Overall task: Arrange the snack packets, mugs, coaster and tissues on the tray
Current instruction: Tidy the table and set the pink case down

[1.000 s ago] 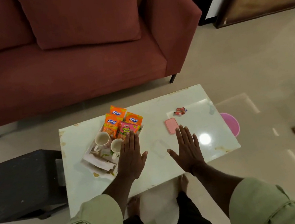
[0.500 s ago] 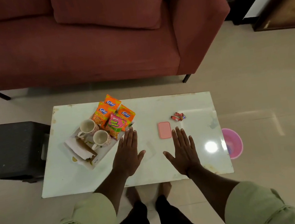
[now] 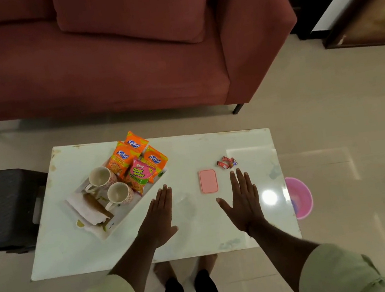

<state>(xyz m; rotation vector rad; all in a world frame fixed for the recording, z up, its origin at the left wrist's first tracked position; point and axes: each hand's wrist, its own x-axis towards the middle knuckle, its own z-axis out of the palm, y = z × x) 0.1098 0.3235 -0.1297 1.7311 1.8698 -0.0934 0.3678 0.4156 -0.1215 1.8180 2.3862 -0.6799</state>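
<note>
Both hands stay flat and empty, the left hand just right of the loaded tray, the right hand beside it. Only the view has shifted; arranging looks finished.

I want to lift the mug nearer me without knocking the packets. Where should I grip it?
Take the nearer mug by its handle, which seems to stick out on its near-left side, away from the snack packets. Come in with the left hand from the front.
</note>
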